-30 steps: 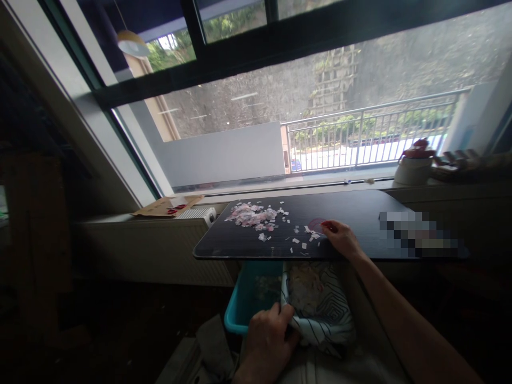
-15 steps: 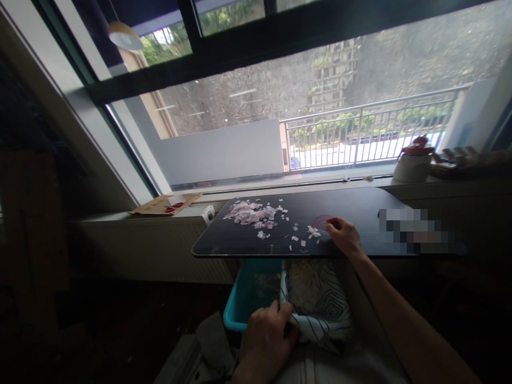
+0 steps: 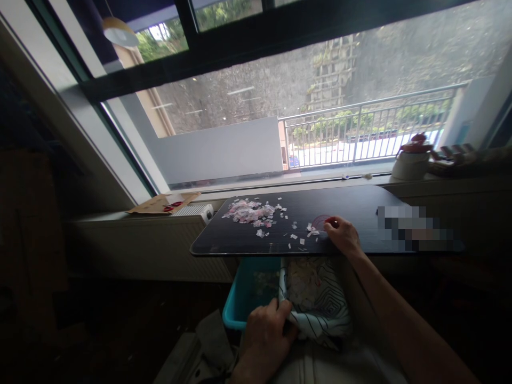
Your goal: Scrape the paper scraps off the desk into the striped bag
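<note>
While L hand sits low in the lap, fingers clamped tight on the near edge of a striped cloth, R hand rests on the dark board w/ fingers curled and narrow. Its tips are at a small red bit beside a pale pink disc. Can't tell if R really grips the red bit or only presses on it, as it's too small.

The main pile of scraps lies far L on the board, well apart from R hand. Loose scraps are scattered between pile and hand, some just beside the fingertips. The cloth sags open under the board's near edge w/ more scraps in it. A blue bin sits just L of the cloth, partly under the board.

Judging by the layout, the work looks like sweeping scraps off the board edge into the cloth. To do it well:
- Hold L grip firm so the cloth mouth is open and snug under the edge, w/ no gap on the bin side.
- Keep the sweeping edge flat on the board, low and slow; bits are light and prob. flutter or skid sideways.
- Take the near loose scraps first, then the pile in small batches, not one big push.
- Watch for bits clinging to the disc.

A jar on the sill is well apart from it all.
</note>
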The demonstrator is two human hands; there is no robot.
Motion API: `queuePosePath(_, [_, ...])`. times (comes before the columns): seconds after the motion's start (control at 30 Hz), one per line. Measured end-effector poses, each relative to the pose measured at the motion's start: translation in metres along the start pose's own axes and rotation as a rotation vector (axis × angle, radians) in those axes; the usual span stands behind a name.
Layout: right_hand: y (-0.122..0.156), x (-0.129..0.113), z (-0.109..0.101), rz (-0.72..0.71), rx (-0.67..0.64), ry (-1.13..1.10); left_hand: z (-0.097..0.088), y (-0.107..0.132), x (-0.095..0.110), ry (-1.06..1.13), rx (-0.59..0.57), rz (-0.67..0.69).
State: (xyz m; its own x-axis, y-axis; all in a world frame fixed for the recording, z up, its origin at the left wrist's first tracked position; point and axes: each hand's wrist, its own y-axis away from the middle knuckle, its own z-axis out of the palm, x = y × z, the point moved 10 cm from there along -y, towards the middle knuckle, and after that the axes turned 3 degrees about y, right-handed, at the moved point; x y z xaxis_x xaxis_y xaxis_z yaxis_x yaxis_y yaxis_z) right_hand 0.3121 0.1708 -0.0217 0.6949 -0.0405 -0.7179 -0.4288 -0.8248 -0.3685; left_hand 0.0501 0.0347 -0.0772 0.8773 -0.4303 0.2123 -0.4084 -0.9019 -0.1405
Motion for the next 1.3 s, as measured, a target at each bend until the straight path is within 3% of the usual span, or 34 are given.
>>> queuePosePath(0.13, [0.000,-0.006,0.006,-0.066,-0.064,-0.097,-0.001,0.000,0.000,0.001,-0.003,-0.004])
queuePosePath(0.37, [-0.001,-0.004,0.006,-0.031,-0.058,-0.021,0.000,0.001,0.000,0.010,-0.003,0.001])
queuePosePath(0.63, [0.000,-0.008,0.015,-0.051,-0.170,-0.082,-0.001,0.001,0.001,0.006,-0.001,-0.003])
queuePosePath(0.87, [-0.002,-0.007,0.015,-0.075,-0.131,-0.039,0.000,-0.001,-0.001,0.000,-0.017,-0.014])
queuePosePath(1.3, [0.000,-0.013,0.021,-0.148,-0.213,-0.127,-0.002,0.000,0.002,0.006,-0.017,-0.001])
